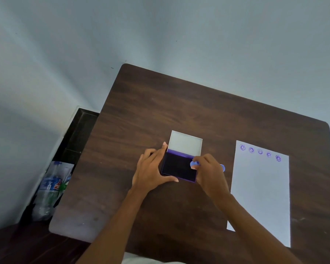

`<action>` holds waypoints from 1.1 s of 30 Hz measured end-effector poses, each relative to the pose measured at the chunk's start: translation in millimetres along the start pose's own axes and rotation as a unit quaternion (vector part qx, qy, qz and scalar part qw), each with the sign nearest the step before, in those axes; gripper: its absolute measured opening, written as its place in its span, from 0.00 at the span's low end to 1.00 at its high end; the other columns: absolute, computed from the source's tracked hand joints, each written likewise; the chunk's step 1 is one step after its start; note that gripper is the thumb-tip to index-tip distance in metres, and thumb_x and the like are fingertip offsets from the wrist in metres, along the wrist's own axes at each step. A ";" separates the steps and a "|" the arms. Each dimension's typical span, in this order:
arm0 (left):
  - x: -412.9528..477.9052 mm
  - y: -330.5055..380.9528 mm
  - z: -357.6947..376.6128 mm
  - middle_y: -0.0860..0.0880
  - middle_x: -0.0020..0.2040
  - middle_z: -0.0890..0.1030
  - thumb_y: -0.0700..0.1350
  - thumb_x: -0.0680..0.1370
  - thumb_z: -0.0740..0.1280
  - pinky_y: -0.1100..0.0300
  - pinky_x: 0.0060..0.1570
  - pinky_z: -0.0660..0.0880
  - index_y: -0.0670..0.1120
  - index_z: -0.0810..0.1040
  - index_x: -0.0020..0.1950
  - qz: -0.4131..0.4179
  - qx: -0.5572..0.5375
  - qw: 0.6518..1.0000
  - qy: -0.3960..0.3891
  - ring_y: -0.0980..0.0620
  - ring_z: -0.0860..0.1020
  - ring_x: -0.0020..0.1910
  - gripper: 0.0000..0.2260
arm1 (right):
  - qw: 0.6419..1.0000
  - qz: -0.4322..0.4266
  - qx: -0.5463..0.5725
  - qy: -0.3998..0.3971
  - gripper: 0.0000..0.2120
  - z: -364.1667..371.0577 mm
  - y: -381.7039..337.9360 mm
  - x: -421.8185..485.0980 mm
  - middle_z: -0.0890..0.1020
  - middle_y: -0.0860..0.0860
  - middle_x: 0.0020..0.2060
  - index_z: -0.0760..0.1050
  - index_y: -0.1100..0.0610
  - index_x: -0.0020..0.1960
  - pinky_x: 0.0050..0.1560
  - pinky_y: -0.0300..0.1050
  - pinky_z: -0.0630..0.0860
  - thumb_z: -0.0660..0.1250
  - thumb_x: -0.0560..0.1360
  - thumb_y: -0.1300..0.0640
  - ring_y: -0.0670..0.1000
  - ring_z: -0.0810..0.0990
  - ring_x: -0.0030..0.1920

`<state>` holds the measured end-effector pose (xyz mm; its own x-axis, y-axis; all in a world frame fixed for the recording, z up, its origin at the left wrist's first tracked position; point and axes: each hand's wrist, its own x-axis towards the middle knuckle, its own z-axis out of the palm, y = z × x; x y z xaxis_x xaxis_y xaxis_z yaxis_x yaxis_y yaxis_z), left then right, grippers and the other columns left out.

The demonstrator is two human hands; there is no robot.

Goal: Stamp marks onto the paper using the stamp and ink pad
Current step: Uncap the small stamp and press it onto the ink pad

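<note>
An open ink pad (177,167) with dark purple ink and a raised white lid (186,142) lies in the middle of the brown table (151,111). My left hand (152,171) braces the pad's left side, with fingers along its left edge and thumb at its front edge. My right hand (211,172) grips a small blue stamp (194,164), whose round end sits over the right part of the ink surface. A white paper sheet (261,191) lies to the right, carrying a row of several purple round stamp marks (260,151) along its top.
The table stands against a pale wall (160,35). On the floor to its left lie clear plastic bottles in a bag (50,189). A dark tiled strip (80,130) runs beside the table's left edge.
</note>
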<state>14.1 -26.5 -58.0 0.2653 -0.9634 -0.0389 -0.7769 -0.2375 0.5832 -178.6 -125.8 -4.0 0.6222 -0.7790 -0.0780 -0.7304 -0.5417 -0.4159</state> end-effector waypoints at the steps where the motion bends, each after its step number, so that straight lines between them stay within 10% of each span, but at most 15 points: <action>1: -0.3 0.2 0.1 0.51 0.66 0.77 0.75 0.62 0.70 0.51 0.59 0.71 0.47 0.58 0.79 0.003 0.000 1.000 0.005 0.52 0.69 0.64 0.54 | 1.000 -0.017 -0.012 -0.003 0.14 2.3 -0.1 -2.4 0.82 0.55 0.48 0.79 0.59 0.51 0.43 0.39 0.79 0.76 0.67 0.65 0.52 0.80 0.44; 13: 1.3 0.1 1.1 0.49 0.64 0.79 0.75 0.62 0.70 0.55 0.54 0.73 0.43 0.63 0.77 0.024 0.010 0.999 0.020 0.51 0.72 0.61 0.53 | 0.997 -0.077 -0.015 -0.002 0.21 14.7 8.8 -2.7 0.82 0.57 0.48 0.78 0.62 0.54 0.44 0.45 0.81 0.79 0.63 0.64 0.54 0.80 0.47; 24: -1.8 4.5 -2.2 0.50 0.66 0.78 0.75 0.63 0.69 0.50 0.59 0.72 0.48 0.58 0.79 0.003 0.007 1.000 0.009 0.50 0.71 0.64 0.53 | 0.993 0.070 0.089 0.022 0.10 14.4 -6.9 -30.8 0.83 0.59 0.46 0.80 0.64 0.51 0.49 0.49 0.80 0.73 0.70 0.67 0.54 0.81 0.43; 27: -1.2 3.4 -0.2 0.50 0.67 0.77 0.75 0.64 0.68 0.49 0.60 0.72 0.49 0.57 0.79 0.001 0.007 1.000 0.007 0.50 0.70 0.65 0.52 | 0.988 0.097 0.120 0.026 0.06 16.8 -8.2 -37.5 0.81 0.53 0.47 0.78 0.61 0.52 0.47 0.37 0.78 0.67 0.76 0.61 0.49 0.80 0.44; 33: -0.1 1.2 1.4 0.51 0.65 0.78 0.75 0.64 0.68 0.52 0.57 0.73 0.48 0.62 0.77 0.015 0.007 1.000 0.015 0.51 0.71 0.62 0.49 | 0.993 0.078 0.087 0.028 0.06 24.9 -9.6 -40.0 0.81 0.51 0.45 0.77 0.43 0.44 0.51 0.56 0.79 0.62 0.76 0.46 0.54 0.80 0.47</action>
<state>12.3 -26.8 -58.5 0.2591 -0.9658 0.0029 -0.7920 -0.2107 0.5730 -189.5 -81.5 -19.4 0.4853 -0.8680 -0.1050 -0.7539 -0.3546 -0.5531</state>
